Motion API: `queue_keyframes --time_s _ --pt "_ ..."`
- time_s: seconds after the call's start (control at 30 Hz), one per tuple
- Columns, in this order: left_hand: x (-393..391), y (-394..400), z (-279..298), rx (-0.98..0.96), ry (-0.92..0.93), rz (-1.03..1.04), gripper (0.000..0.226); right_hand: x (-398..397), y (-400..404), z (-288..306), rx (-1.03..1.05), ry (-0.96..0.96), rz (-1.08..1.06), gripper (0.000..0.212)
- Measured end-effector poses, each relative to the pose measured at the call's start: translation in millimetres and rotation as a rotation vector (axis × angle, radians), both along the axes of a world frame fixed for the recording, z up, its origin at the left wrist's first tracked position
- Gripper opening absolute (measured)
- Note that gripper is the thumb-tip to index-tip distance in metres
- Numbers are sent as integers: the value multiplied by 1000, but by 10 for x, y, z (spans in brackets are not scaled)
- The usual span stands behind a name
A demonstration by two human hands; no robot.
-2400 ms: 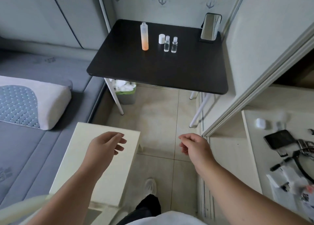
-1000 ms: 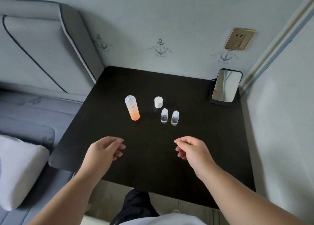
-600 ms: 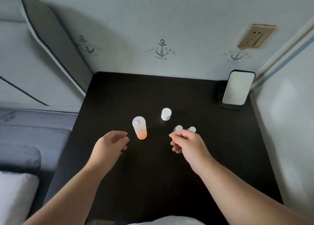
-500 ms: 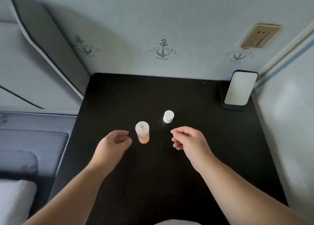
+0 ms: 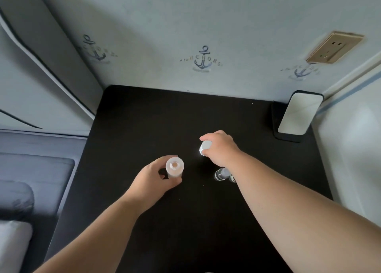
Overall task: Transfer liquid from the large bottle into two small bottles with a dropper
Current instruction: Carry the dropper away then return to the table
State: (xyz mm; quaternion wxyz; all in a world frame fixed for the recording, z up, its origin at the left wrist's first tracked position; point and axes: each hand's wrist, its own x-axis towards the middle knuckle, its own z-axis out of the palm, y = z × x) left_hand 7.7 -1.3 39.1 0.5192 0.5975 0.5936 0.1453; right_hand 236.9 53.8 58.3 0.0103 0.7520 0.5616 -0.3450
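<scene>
The large frosted bottle (image 5: 174, 166) with orange liquid stands uncapped on the black table (image 5: 144, 124), seen from above. My left hand (image 5: 153, 178) grips its side with fingers and thumb curled around it. My right hand (image 5: 219, 147) curls over the white cap (image 5: 204, 146) just behind and to the right, pinching it. Two small clear bottles stand under my right forearm; one small bottle (image 5: 220, 173) shows, the other small bottle (image 5: 232, 178) is mostly hidden. No dropper is visible.
A small mirror (image 5: 299, 112) on a black stand sits at the table's back right corner. A wall with anchor prints and a socket (image 5: 334, 47) is behind. A grey bed (image 5: 37, 169) with a pillow lies left; a white cabinet side is right.
I have moved close to the table and now look down on it. My left hand took hold of the large bottle. My right hand reached past the small bottles and closed on the white cap.
</scene>
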Motion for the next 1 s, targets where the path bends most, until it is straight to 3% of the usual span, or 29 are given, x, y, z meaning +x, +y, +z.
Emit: queue_keyframes --time_s 0.17,0.3,0.43,0.6,0.7,1.0 --pt "57 28 -37 -26 2 4 46 -84 103 -73 -162 -149 94 58" --pt "112 45 -54 17 32 7 45 -106 153 -47 -155 -234 149 55" --pt "150 45 -36 48 19 20 39 26 106 57 2 -99 51 46" --pt "219 62 68 119 26 16 29 203 -81 401 216 377 -178 33" --pt "280 68 165 175 38 5 23 256 -259 604 283 579 -142 31" --pt "430 74 360 255 159 -85 23 266 -514 805 395 514 53 37"
